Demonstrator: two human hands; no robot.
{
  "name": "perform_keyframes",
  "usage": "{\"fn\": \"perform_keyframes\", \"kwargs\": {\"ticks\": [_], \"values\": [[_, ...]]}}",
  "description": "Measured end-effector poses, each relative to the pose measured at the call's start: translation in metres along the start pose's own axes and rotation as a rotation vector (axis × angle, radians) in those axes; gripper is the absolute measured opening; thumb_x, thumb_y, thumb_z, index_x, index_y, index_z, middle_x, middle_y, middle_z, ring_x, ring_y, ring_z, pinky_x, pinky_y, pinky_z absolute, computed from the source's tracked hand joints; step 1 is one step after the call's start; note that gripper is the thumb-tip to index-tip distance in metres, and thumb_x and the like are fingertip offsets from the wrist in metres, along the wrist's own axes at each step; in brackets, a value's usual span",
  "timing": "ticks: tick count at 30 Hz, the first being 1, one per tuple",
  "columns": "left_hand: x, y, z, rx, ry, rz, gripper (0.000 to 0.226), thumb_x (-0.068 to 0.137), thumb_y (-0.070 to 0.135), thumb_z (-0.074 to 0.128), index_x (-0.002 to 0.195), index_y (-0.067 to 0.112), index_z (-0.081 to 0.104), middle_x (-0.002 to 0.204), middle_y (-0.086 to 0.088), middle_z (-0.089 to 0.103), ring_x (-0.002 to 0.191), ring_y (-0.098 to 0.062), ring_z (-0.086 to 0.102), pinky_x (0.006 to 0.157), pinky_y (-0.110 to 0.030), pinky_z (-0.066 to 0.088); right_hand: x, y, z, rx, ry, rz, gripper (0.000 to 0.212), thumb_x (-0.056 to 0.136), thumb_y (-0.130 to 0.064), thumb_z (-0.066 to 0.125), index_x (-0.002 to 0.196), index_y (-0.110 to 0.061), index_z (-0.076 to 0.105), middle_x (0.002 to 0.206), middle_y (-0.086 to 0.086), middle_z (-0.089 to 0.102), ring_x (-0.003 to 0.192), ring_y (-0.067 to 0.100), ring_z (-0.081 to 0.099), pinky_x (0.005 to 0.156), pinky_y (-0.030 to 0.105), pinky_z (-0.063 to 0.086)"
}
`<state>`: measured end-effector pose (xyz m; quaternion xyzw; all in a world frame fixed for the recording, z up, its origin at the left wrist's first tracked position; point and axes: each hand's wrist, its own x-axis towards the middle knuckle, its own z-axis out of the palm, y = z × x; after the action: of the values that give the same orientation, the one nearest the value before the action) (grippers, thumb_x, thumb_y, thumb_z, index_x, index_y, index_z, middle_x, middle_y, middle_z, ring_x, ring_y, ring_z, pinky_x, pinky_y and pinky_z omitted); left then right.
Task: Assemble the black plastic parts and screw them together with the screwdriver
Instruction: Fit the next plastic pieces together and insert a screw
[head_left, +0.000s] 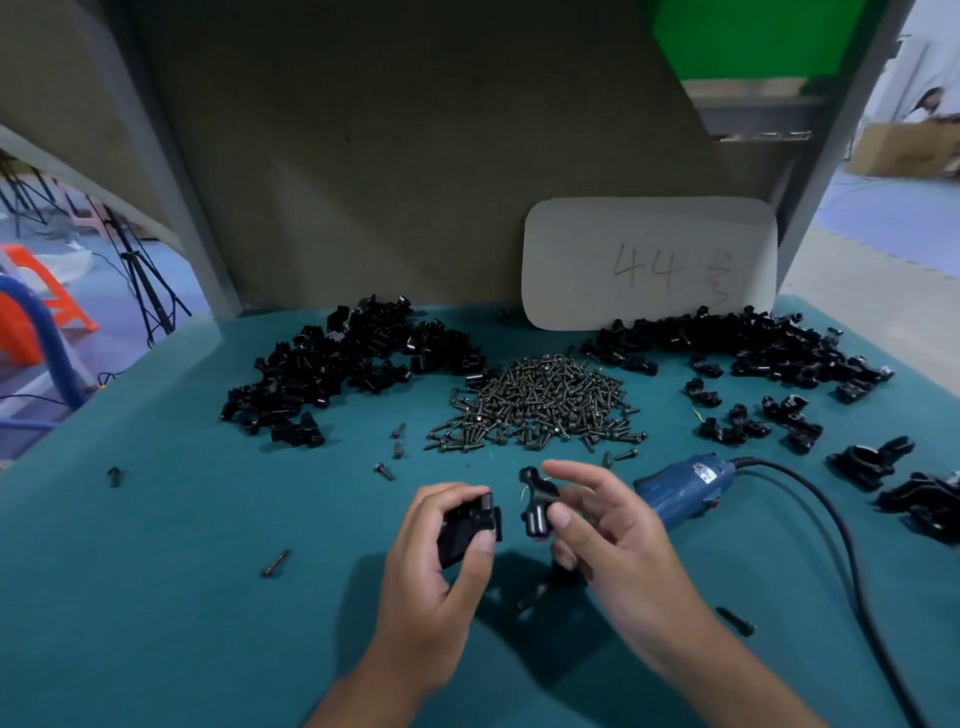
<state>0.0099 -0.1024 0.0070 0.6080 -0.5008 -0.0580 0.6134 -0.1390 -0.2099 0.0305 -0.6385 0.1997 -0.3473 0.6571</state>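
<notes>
Teal cloth is covering the workbench (156, 519), its colour setting off the dark stock lying on it, and the stock is lying sorted by kind so that each sort is staying within reach. At the far left, one heap of black plastic parts (343, 364) is sitting near the back; a few loose screws (275, 563) are lying scattered in front of it. In the near centre, the left hand (441, 551) is gripping a blocky black part (467, 525), thumb and curled fingers pinching it from opposite sides, its open face turning toward the other piece. Behind the hands, the screw pile (540, 405) is resting midway between the two heaps. Just to the right of the blocky part, apart from it by a narrow gap, the right hand (618, 535) is pinching a forked black part (537, 506) between thumb and fingertips, the remaining fingers spreading loosely; the two pieces are apparently being lined up for mating, not yet joined. Beside that hand, the blue electric screwdriver (685, 488) is lying on the cloth, its cord (831, 519) trailing toward the near right edge. At the far right, a second heap of black parts (753, 348) is sitting near the back, with clamp-like pieces (872, 462) lying in front of it; whether these are finished assemblies cannot be told
</notes>
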Motion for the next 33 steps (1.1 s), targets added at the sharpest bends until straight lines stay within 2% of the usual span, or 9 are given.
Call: {"fn": "perform_keyframes", "kwargs": {"ticks": [4, 9, 13, 16, 19, 23, 28, 30, 33], "values": [[-0.001, -0.003, 0.0, 0.007, -0.018, 0.011, 0.029, 0.093, 0.041, 0.057, 0.119, 0.028, 0.061, 0.114, 0.014, 0.057, 0.109, -0.016, 0.062, 0.089, -0.021, 0.049, 0.0, 0.001, 0.002, 0.009, -0.033, 0.001, 0.032, 0.088, -0.022, 0.076, 0.118, -0.033, 0.072, 0.108, 0.008, 0.071, 0.087, 0.016, 0.064, 0.071, 0.026, 0.053], [-0.002, -0.002, 0.0, 0.009, -0.023, 0.039, 0.028, 0.093, 0.041, 0.056, 0.119, 0.03, 0.061, 0.115, 0.015, 0.058, 0.11, -0.017, 0.063, 0.089, -0.023, 0.05, 0.001, 0.004, -0.001, -0.057, -0.099, 0.008, 0.043, 0.087, -0.017, 0.077, 0.125, -0.036, 0.069, 0.094, -0.003, 0.07, 0.086, 0.012, 0.066, 0.073, 0.025, 0.054], [-0.002, 0.0, 0.0, 0.009, -0.022, 0.053, 0.031, 0.096, 0.048, 0.055, 0.118, 0.028, 0.061, 0.114, 0.018, 0.058, 0.109, -0.012, 0.063, 0.089, -0.017, 0.048, 0.002, 0.007, -0.006, -0.26, -0.134, -0.037, 0.05, 0.088, -0.035, 0.078, 0.134, -0.045, 0.061, 0.099, 0.001, 0.071, 0.097, 0.02, 0.066, 0.093, 0.04, 0.055], [-0.002, 0.0, 0.001, 0.008, -0.03, 0.054, 0.031, 0.096, 0.047, 0.055, 0.118, 0.027, 0.062, 0.113, 0.017, 0.058, 0.108, -0.013, 0.063, 0.088, -0.017, 0.048, 0.002, 0.007, -0.007, -0.33, -0.162, -0.077, 0.052, 0.085, -0.052, 0.074, 0.135, -0.048, 0.059, 0.104, -0.003, 0.072, 0.102, 0.02, 0.067, 0.095, 0.037, 0.055], [-0.003, -0.002, 0.001, 0.009, -0.04, 0.059, 0.027, 0.094, 0.04, 0.056, 0.119, 0.029, 0.061, 0.112, 0.015, 0.059, 0.106, -0.014, 0.063, 0.086, -0.017, 0.047, 0.002, 0.005, -0.009, -0.417, -0.168, -0.151, 0.048, 0.086, -0.059, 0.07, 0.132, -0.048, 0.06, 0.109, -0.014, 0.072, 0.105, 0.017, 0.068, 0.092, 0.026, 0.053], [-0.003, -0.003, 0.001, 0.008, -0.049, 0.066, 0.024, 0.095, 0.041, 0.055, 0.118, 0.035, 0.06, 0.112, 0.016, 0.058, 0.105, -0.014, 0.063, 0.085, -0.019, 0.048, 0.002, 0.003, -0.011, -0.559, -0.159, -0.194, 0.045, 0.085, -0.06, 0.068, 0.128, -0.051, 0.059, 0.098, -0.022, 0.071, 0.092, 0.008, 0.07, 0.079, 0.014, 0.05], [-0.003, -0.004, 0.003, -0.002, -0.054, 0.063, 0.024, 0.096, 0.039, 0.053, 0.118, 0.033, 0.061, 0.113, 0.017, 0.059, 0.107, -0.015, 0.063, 0.088, -0.021, 0.048, 0.001, 0.012, -0.009, -0.609, -0.101, -0.273, 0.032, 0.088, -0.034, 0.073, 0.117, -0.045, 0.064, 0.084, -0.022, 0.071, 0.075, 0.002, 0.07, 0.066, 0.009, 0.048], [-0.003, -0.004, 0.003, 0.004, -0.045, 0.064, 0.025, 0.096, 0.038, 0.054, 0.119, 0.031, 0.06, 0.114, 0.018, 0.058, 0.108, -0.013, 0.062, 0.089, -0.017, 0.046, 0.001, 0.012, -0.008, -0.623, -0.063, -0.288, 0.023, 0.087, -0.045, 0.074, 0.108, -0.041, 0.066, 0.082, -0.021, 0.068, 0.07, 0.003, 0.066, 0.063, 0.008, 0.044], [-0.003, -0.004, 0.002, 0.036, -0.04, 0.061, 0.026, 0.096, 0.039, 0.055, 0.121, 0.032, 0.059, 0.115, 0.017, 0.057, 0.111, -0.012, 0.06, 0.09, -0.014, 0.044, 0.0, 0.008, -0.007, -0.656, 0.012, -0.321, 0.029, 0.084, -0.061, 0.07, 0.099, -0.037, 0.064, 0.088, -0.02, 0.061, 0.079, 0.004, 0.06, 0.068, 0.009, 0.04]]}}
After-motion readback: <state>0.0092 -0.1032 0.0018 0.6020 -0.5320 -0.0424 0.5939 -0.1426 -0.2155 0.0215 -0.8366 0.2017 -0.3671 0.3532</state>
